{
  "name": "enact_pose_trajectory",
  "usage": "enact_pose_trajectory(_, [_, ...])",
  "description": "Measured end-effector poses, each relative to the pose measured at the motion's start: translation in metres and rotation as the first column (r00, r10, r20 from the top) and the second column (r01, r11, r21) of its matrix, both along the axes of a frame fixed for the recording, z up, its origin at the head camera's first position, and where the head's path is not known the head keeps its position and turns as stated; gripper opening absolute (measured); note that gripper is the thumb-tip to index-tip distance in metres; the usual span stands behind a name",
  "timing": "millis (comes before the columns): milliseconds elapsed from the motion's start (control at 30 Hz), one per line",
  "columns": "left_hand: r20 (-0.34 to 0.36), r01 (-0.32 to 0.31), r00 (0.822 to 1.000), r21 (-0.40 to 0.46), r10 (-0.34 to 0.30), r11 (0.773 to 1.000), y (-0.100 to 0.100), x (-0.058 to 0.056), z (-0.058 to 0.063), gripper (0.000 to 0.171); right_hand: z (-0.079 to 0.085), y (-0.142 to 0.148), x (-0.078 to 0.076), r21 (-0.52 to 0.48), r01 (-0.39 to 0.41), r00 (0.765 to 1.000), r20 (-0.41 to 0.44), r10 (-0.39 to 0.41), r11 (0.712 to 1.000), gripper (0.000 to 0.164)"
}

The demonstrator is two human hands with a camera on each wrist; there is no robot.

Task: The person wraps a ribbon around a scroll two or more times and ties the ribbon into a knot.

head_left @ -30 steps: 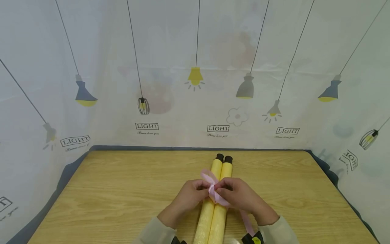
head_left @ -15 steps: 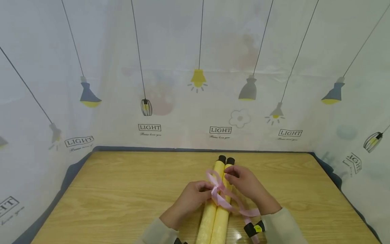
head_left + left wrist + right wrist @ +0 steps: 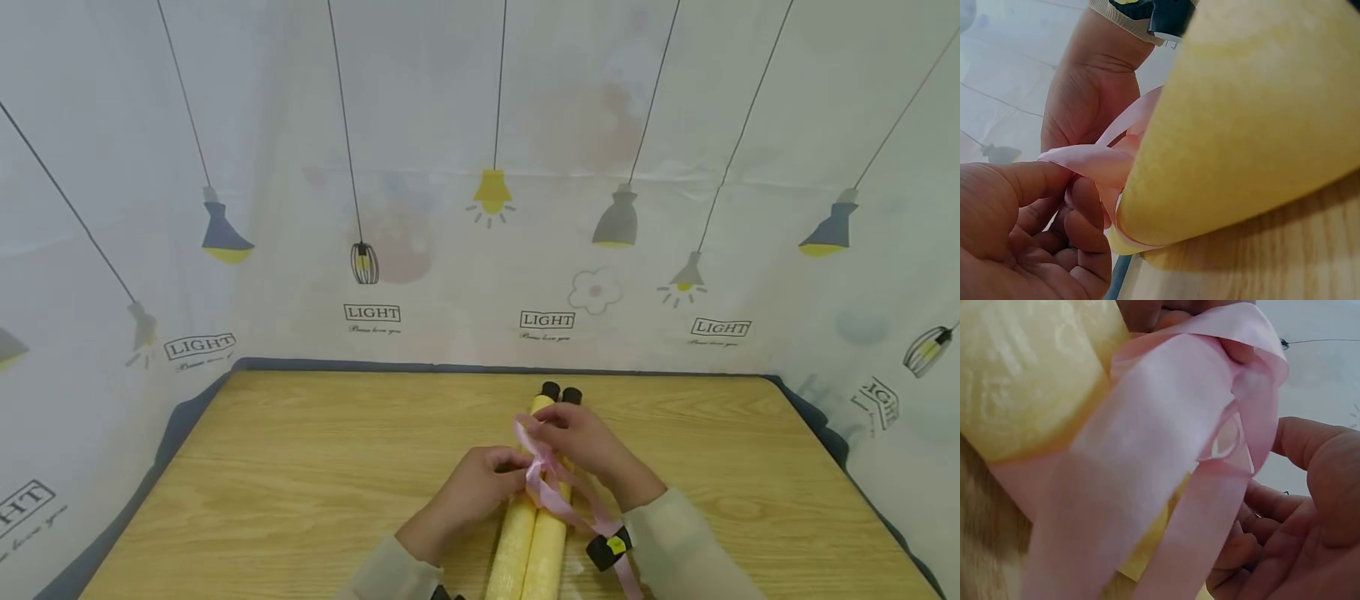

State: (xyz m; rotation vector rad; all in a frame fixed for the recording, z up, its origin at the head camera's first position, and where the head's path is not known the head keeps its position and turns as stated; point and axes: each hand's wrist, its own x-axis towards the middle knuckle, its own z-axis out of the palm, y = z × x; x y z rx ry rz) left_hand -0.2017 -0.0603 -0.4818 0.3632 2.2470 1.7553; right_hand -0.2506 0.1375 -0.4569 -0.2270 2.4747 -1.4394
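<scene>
Two long yellow rolls with black ends [image 3: 517,542] lie side by side on the table, pointing away from me. A pink ribbon [image 3: 553,500] goes round them and forms loops and a crossing on top. My left hand [image 3: 480,483] is at the left of the crossing; in the left wrist view its thumb and forefinger pinch a ribbon loop [image 3: 1085,157]. My right hand [image 3: 588,442] reaches over the rolls from the right, thumb and fingers at the upper loop. In the right wrist view the right hand [image 3: 1291,519] has its thumb at the ribbon's edge, fingertips partly hidden behind it.
The wooden table [image 3: 337,467] extends to both sides of the rolls. A loose ribbon tail [image 3: 628,575] hangs to the right, passing under the black wrist device [image 3: 610,547]. Behind stands a pale curtain [image 3: 450,275] printed with lamps.
My right hand let go near the crossing, lifted away to the right, then came back left to the upper loop. The ribbon loosened into longer loops and tails. My left hand stayed on its loop.
</scene>
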Motion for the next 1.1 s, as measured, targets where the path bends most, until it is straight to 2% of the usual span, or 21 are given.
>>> enact_pose_trajectory(133, [-0.011, 0.002, 1.0, -0.014, -0.003, 1.0, 0.0, -0.001, -0.001, 0.016, -0.001, -0.003, 0.001, -0.02, -0.004, 1.0, 0.012, 0.004, 1.0, 0.04])
enact_pose_trajectory(233, [-0.029, -0.003, 1.0, -0.022, 0.002, 1.0, 0.0, 0.0, -0.001, 0.017, -0.003, -0.002, 0.003, -0.044, -0.007, 1.0, -0.012, 0.006, 0.999, 0.035])
enact_pose_trajectory(433, [-0.018, -0.045, 0.999, -0.013, 0.044, 0.999, -0.002, 0.002, -0.001, 0.015, -0.007, 0.008, 0.011, -0.068, 0.06, 0.995, -0.079, -0.065, 0.996, 0.018])
enact_pose_trajectory(567, [-0.018, -0.08, 0.997, -0.019, 0.08, 0.997, -0.006, 0.003, 0.0, 0.014, -0.009, 0.017, 0.016, -0.101, 0.087, 0.993, -0.068, -0.094, 0.991, 0.028])
enact_pose_trajectory(633, [-0.019, -0.092, 0.996, -0.026, 0.092, 0.995, -0.007, 0.003, 0.0, 0.013, -0.011, 0.022, 0.018, -0.108, 0.076, 0.994, -0.065, -0.083, 0.991, 0.03])
enact_pose_trajectory(900, [0.013, -0.123, 0.992, -0.05, 0.124, 0.991, -0.016, 0.003, 0.001, 0.014, -0.014, 0.035, 0.024, -0.07, 0.07, 0.996, -0.049, -0.073, 0.995, 0.015])
enact_pose_trajectory(1100, [-0.009, -0.135, 0.991, -0.066, 0.135, 0.989, -0.024, 0.001, 0.0, 0.016, -0.016, 0.046, 0.027, -0.059, 0.047, 0.998, -0.037, -0.05, 0.997, 0.014])
